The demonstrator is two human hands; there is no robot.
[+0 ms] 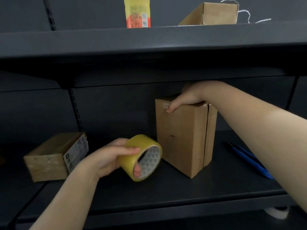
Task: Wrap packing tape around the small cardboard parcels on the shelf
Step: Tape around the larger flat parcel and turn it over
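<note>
On the dark lower shelf (166, 185) we find, at far left, a cardboard parcel (54, 157) lying flat, clear tape across its near face and a printed label on its right end. Near it to the right, our left hand (109, 157) grasps a yellow tape roll (141, 157), thumb over the outer band and a fingertip showing inside the core. The roll sits just beside a second parcel, the tall box (184, 136), which stands upright on the shelf. Our right hand (187, 98) rests on top of that box, thumb down over its front face; the fingers behind are hidden. Further right a blue knife (249, 161) lies on the shelf. On the upper shelf (99, 42) stand a yellow bottle (137, 12) and an open carton (214, 14).
</note>
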